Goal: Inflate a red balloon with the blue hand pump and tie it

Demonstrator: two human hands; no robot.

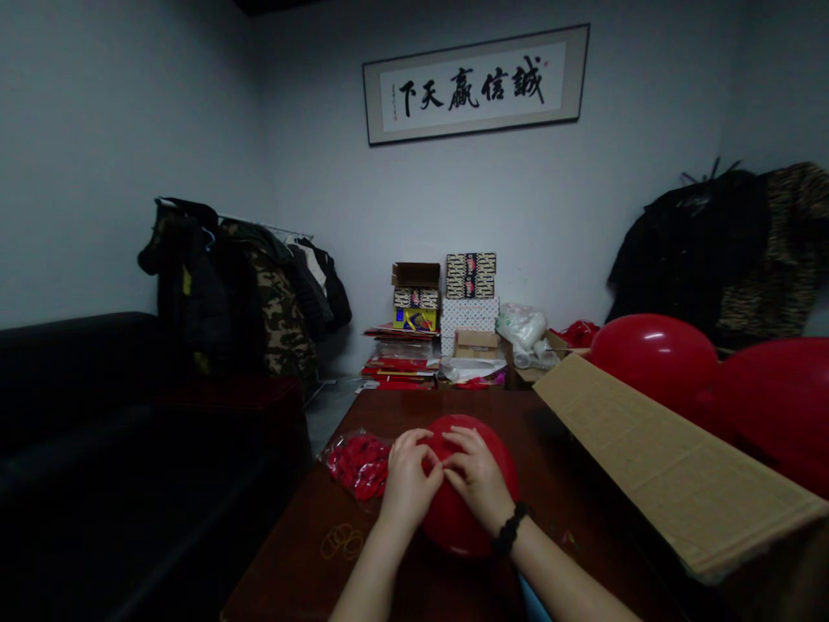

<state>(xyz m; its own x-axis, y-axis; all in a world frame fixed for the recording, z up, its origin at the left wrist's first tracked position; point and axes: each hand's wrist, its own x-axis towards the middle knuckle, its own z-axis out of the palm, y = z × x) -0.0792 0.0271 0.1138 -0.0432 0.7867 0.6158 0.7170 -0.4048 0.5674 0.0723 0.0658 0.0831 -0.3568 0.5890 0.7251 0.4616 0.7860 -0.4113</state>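
Note:
An inflated red balloon (463, 527) rests on the dark brown table (414, 596) in front of me. My left hand (413, 475) and my right hand (476, 475) meet over it, thumbs and forefingers pinched together at one spot. The balloon's neck seems to be between those fingertips, though they mostly hide it. My right wrist wears a black band (511, 529). Left of my left hand lies a clear plastic bag of uninflated red balloons (359, 464). Nearer me on the table are several yellowish rubber bands (341, 542).
At the right, large red balloons (654, 358) fill a cardboard box (673, 466) whose flap leans beside the table. A black sofa (123, 484) stands at the left. Stacked boxes (471, 276) and red papers (401, 371) are by the back wall. Coats (278, 294) hang on a rack.

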